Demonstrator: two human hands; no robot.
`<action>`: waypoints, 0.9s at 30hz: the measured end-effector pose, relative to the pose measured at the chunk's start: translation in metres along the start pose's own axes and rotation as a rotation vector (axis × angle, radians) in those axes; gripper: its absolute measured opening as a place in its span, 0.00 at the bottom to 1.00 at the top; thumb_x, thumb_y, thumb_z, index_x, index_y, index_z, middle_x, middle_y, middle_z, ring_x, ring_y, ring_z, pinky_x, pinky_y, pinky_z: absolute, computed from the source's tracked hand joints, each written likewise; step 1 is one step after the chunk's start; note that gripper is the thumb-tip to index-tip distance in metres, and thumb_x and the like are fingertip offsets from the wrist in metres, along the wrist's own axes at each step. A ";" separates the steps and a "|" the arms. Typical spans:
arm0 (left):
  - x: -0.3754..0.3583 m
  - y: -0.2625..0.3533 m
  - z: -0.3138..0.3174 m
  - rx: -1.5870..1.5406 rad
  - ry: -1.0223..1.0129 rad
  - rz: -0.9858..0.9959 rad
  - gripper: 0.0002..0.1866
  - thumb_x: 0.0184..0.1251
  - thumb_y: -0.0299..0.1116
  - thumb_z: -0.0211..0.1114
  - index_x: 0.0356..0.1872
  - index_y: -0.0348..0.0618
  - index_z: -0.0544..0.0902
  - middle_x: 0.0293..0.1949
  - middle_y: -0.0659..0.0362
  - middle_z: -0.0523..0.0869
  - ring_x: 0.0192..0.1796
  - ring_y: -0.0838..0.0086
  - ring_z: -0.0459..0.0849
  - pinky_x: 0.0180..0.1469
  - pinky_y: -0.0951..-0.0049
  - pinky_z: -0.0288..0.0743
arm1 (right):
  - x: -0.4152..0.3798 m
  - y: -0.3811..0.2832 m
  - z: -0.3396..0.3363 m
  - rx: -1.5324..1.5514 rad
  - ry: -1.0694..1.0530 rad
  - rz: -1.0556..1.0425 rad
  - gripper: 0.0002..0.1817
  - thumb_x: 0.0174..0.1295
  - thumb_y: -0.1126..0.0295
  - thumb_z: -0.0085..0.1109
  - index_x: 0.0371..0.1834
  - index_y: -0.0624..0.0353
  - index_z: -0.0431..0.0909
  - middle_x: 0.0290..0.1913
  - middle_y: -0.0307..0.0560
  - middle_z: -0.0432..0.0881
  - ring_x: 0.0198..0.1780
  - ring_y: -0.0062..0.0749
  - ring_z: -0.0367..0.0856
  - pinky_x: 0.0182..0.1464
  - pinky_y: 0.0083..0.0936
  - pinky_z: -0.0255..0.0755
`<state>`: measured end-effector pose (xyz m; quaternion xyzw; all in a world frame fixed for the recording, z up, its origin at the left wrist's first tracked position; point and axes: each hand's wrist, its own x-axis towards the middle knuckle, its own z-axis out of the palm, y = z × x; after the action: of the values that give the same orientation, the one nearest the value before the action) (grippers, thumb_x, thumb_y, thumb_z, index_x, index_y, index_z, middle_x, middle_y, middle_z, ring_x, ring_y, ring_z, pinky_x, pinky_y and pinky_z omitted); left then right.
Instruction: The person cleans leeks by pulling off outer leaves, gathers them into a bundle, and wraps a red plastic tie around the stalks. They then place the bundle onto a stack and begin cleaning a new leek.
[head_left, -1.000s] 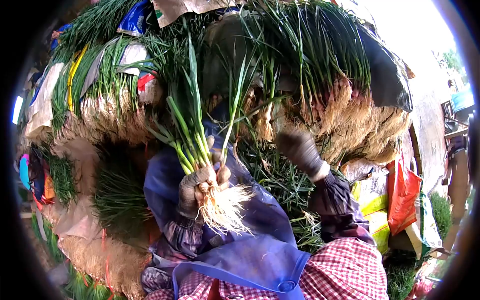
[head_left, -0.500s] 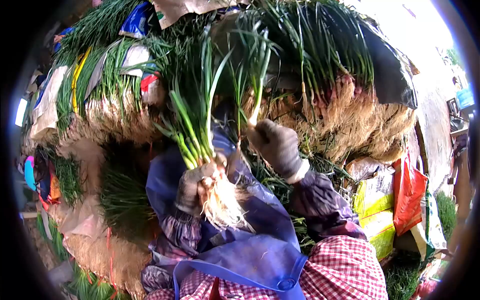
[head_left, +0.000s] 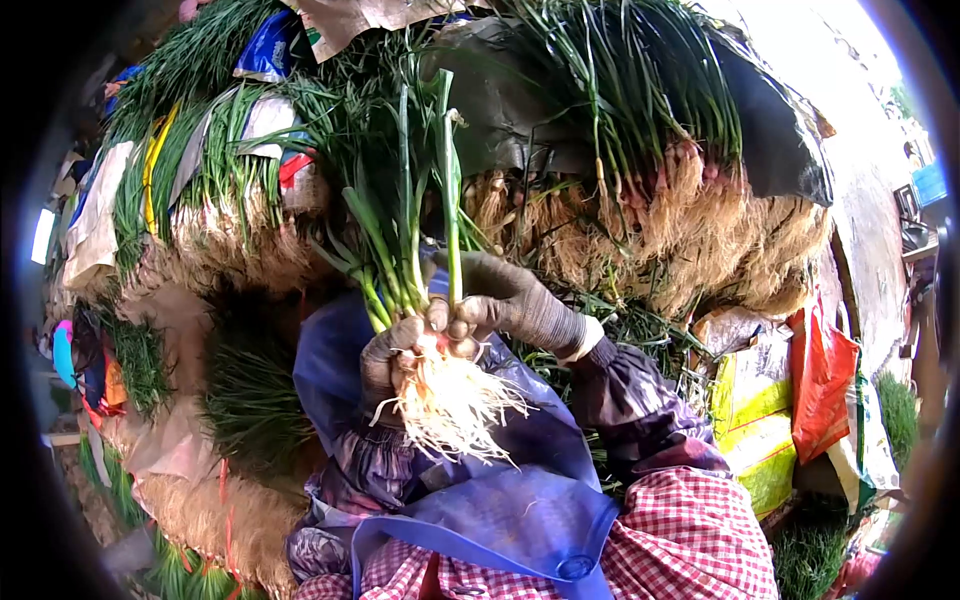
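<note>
- Gripping a bunch of green stalks (head_left: 387, 275) near the middle of the frame, the gloved left hand (head_left: 385, 362) has its fingers curled around the bulb ends.
- The gloved right hand (head_left: 515, 300) reaches in from the right and touches the bunch beside the left hand, thumb and fingertips pinched together at the base of a thick stalk (head_left: 453, 215).
- The stalks stand roughly upright above the hands; their pale roots (head_left: 455, 395) hang below, spread in front of a blue apron (head_left: 510, 515).
- Red-and-white checked cloth (head_left: 690, 530) shows at the bottom of the frame.
- At upper right, long-leaved plants with reddish bulbs (head_left: 680, 160) lie over a dark sheet (head_left: 785, 135), with tan roots (head_left: 690, 235) hanging down.
- More green bundles (head_left: 235, 150) lie at upper left.
- A red bag (head_left: 820, 385) sits at right, beside a yellow one (head_left: 755, 430).
</note>
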<state>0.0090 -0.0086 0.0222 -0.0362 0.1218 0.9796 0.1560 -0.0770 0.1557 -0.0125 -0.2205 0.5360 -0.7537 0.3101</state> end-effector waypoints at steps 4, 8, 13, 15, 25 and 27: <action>-0.010 0.013 -0.010 0.011 -0.032 0.058 0.35 0.61 0.31 0.61 0.70 0.45 0.58 0.37 0.60 0.76 0.45 0.68 0.70 0.48 0.67 0.68 | -0.016 -0.002 -0.022 -0.885 0.334 -0.223 0.05 0.60 0.75 0.61 0.37 0.62 0.80 0.30 0.43 0.83 0.32 0.21 0.78 0.37 0.22 0.75; -0.008 0.000 -0.013 0.052 -0.055 0.037 0.35 0.59 0.31 0.63 0.68 0.43 0.59 0.37 0.57 0.76 0.43 0.66 0.74 0.45 0.67 0.72 | -0.004 -0.018 -0.021 -0.570 0.525 -0.149 0.08 0.61 0.70 0.62 0.37 0.63 0.78 0.32 0.38 0.81 0.32 0.17 0.75 0.34 0.15 0.72; -0.013 -0.016 -0.010 0.288 0.257 -0.004 0.15 0.56 0.33 0.66 0.40 0.35 0.74 0.34 0.54 0.77 0.37 0.66 0.78 0.39 0.71 0.76 | 0.043 -0.031 0.008 -1.252 0.575 -0.243 0.10 0.51 0.64 0.68 0.29 0.56 0.77 0.25 0.49 0.80 0.27 0.40 0.81 0.30 0.35 0.74; -0.013 -0.012 -0.018 0.176 0.262 -0.061 0.15 0.56 0.32 0.66 0.40 0.35 0.75 0.34 0.54 0.78 0.38 0.66 0.79 0.40 0.71 0.76 | 0.042 -0.023 0.014 -1.389 0.395 -0.428 0.08 0.51 0.69 0.66 0.30 0.56 0.76 0.24 0.47 0.80 0.25 0.39 0.81 0.27 0.34 0.74; -0.013 0.006 -0.013 0.123 0.219 0.161 0.32 0.63 0.33 0.61 0.67 0.43 0.62 0.42 0.53 0.77 0.41 0.65 0.75 0.39 0.62 0.74 | -0.094 0.034 -0.070 -1.108 0.054 0.772 0.16 0.62 0.59 0.57 0.50 0.53 0.79 0.46 0.49 0.84 0.46 0.34 0.83 0.41 0.27 0.78; -0.011 0.005 -0.015 0.130 0.220 0.137 0.31 0.63 0.33 0.61 0.67 0.43 0.62 0.43 0.53 0.77 0.41 0.65 0.75 0.39 0.62 0.74 | -0.105 0.007 -0.058 -1.595 -0.709 0.905 0.19 0.60 0.49 0.55 0.47 0.47 0.82 0.44 0.49 0.84 0.41 0.36 0.84 0.45 0.33 0.78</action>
<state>0.0187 -0.0198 0.0100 -0.1246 0.2033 0.9681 0.0767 -0.0395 0.2675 -0.0379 -0.3526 0.7973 0.1290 0.4725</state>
